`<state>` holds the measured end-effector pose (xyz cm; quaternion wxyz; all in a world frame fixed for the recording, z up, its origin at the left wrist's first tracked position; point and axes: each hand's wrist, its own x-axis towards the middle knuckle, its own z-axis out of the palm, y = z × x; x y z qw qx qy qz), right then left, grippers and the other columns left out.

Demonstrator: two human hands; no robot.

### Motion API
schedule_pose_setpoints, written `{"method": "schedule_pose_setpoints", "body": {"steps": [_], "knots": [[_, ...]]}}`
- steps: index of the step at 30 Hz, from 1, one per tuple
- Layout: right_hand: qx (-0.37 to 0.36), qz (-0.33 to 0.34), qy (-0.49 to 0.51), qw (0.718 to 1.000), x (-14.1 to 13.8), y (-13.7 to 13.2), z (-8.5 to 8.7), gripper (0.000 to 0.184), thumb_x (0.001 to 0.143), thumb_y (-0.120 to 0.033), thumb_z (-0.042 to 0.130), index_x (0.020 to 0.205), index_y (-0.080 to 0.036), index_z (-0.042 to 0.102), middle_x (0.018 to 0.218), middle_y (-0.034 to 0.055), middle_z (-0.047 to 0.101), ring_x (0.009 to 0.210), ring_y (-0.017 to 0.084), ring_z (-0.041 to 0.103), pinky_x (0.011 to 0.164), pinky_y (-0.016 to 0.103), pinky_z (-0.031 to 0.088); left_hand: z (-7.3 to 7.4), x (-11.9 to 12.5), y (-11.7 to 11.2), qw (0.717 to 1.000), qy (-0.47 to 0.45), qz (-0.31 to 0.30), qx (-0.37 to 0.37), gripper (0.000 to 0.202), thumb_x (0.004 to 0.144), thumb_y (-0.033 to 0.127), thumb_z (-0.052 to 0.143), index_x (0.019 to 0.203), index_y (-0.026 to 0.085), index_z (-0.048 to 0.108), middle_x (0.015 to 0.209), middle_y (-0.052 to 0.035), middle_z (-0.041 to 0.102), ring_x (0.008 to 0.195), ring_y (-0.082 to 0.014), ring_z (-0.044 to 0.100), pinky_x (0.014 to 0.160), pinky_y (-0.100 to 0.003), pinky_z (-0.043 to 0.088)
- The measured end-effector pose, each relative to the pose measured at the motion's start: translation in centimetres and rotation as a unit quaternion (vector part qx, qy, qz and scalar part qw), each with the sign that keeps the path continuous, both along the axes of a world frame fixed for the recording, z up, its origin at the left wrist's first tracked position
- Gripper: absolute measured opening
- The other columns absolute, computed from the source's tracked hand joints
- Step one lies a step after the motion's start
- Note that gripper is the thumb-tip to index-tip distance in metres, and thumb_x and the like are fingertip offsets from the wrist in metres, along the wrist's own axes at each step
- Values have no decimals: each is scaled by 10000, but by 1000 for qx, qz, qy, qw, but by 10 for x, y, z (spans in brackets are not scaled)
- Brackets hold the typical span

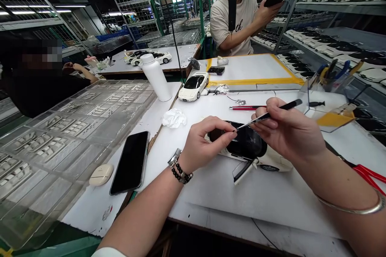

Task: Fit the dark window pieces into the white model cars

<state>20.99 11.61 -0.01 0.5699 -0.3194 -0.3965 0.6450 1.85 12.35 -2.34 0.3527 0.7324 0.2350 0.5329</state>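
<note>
A white model car (250, 150) with a black roof and an open door lies on the white bench in front of me. My left hand (202, 142) rests on its near end, thumb and forefinger pinched together at the tip of the tweezers. My right hand (289, 130) grips black-handled tweezers (268, 115), their points meeting my left fingertips above the car roof. Whatever sits between the pinched fingers is too small to make out.
A black phone (131, 161) and a white earbud case (101, 174) lie at my left beside clear plastic trays (60, 136). A white bottle (155, 76), a crumpled cloth (174, 118), a second white car (194, 85), red pens (244, 107) and a tool holder (328, 88) stand beyond. Two other people work nearby.
</note>
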Motion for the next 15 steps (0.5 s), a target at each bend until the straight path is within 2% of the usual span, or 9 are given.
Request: {"method": "schedule_pose_setpoints", "body": {"steps": [15], "knots": [[-8, 14, 20, 1000, -2, 2, -2, 343, 688, -294, 770, 634, -201, 445, 530, -19, 338, 534, 114, 268, 508, 253, 238, 1, 0, 1, 1000, 5, -7, 4, 27, 806, 164, 659, 781, 164, 669, 731, -48, 664, 719, -166, 586, 701, -324, 486]]}}
